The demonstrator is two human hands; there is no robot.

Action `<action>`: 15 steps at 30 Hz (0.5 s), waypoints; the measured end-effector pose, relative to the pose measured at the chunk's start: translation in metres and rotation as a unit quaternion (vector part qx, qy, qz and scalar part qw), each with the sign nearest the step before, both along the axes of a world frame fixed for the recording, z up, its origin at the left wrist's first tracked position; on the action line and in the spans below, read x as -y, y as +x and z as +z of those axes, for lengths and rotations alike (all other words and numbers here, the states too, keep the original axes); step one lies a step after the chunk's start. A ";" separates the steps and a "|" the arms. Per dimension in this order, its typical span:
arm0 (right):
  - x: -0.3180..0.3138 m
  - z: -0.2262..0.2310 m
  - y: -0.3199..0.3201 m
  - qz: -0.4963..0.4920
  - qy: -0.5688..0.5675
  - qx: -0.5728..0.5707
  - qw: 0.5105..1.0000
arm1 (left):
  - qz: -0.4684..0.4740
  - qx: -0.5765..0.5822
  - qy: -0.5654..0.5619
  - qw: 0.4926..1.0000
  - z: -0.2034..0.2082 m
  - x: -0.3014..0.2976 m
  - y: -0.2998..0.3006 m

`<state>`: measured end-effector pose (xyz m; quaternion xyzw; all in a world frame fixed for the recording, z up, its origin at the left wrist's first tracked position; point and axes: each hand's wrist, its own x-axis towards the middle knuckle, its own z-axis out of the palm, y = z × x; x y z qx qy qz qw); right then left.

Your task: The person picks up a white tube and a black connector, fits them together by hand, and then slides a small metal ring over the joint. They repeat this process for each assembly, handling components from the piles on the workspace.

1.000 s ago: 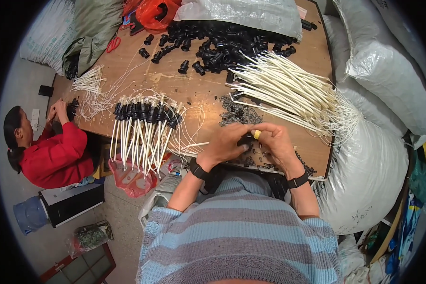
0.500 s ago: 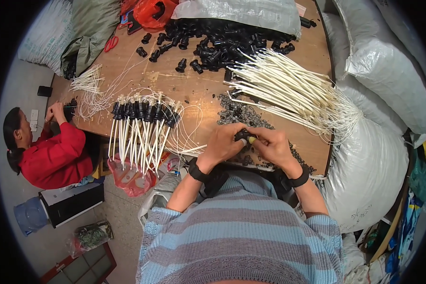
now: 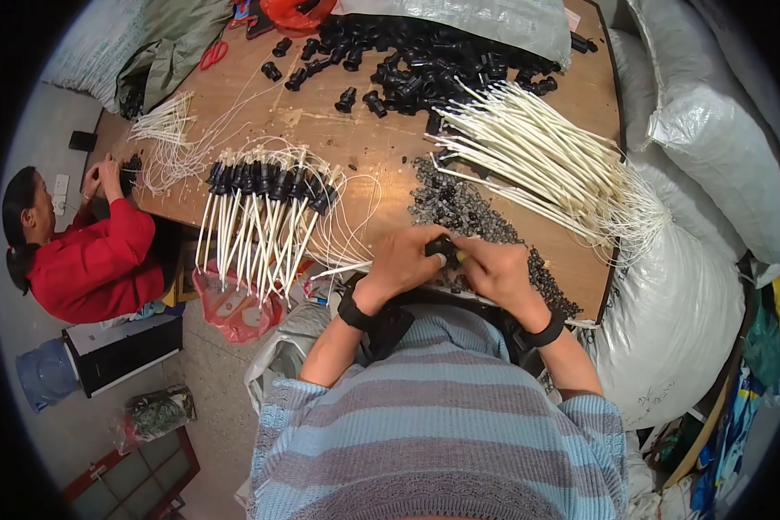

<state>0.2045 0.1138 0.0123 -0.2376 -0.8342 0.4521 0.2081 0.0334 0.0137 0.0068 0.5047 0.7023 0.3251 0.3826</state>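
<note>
At the table's near edge, my left hand [image 3: 407, 264] is closed around a small black plastic fitting [image 3: 443, 247]. My right hand [image 3: 498, 270] meets it with thumb and fingers pinched against the same fitting. A bit of pale yellow shows at the right fingertips; whether it is a finger cover or a part, I cannot tell. Small grey and black clips [image 3: 468, 212] lie loose just beyond and beside my hands. To the left lies a bundle of white rods with black fittings [image 3: 269, 184] on them, their rod ends reaching past the table edge.
White wired rods [image 3: 529, 156] lie in a big bundle at the right. Black fittings [image 3: 425, 74] are heaped at the back beside a white sack [image 3: 459, 22]. Red scissors [image 3: 213, 55] lie far left. A co-worker in red [image 3: 95, 256] sits left; bulging sacks [image 3: 667, 321] stand right.
The view has shifted slightly, so the table's things sit a little differently in the picture. My hands stay together on the black fitting, with small finger movements.
</note>
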 end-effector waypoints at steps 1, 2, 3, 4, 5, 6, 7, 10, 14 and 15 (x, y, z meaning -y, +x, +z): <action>0.003 -0.008 0.000 0.007 0.084 -0.039 0.996 | 0.005 0.002 -0.002 1.000 -0.005 0.005 -0.002; 0.007 -0.011 -0.001 0.014 0.167 -0.077 0.983 | 0.017 0.067 0.001 0.998 -0.009 0.012 -0.005; 0.011 -0.009 0.001 0.021 0.164 -0.074 0.983 | 0.030 0.131 0.003 0.991 -0.011 0.018 -0.006; 0.016 -0.005 0.004 -0.027 0.014 -0.030 0.999 | 0.021 0.137 -0.006 0.990 -0.012 0.025 -0.005; 0.020 -0.003 0.007 -0.075 -0.137 0.018 0.988 | 0.028 0.142 -0.009 0.989 -0.015 0.031 -0.004; 0.023 -0.005 0.008 -0.072 -0.257 0.043 0.963 | 0.043 0.167 0.006 0.985 -0.019 0.038 -0.002; 0.027 -0.008 0.007 -0.066 -0.260 0.050 0.962 | 0.058 0.191 0.021 0.980 -0.022 0.044 0.000; 0.039 -0.008 0.006 0.022 -0.510 0.019 0.860 | 0.029 0.296 0.003 0.955 -0.010 0.063 0.000; 0.057 -0.006 0.000 0.068 -0.514 0.045 0.854 | 0.021 0.477 -0.046 0.878 -0.023 0.091 0.009; 0.060 -0.008 0.000 0.071 -0.515 0.048 0.853 | 0.028 0.536 -0.091 0.839 -0.026 0.095 0.009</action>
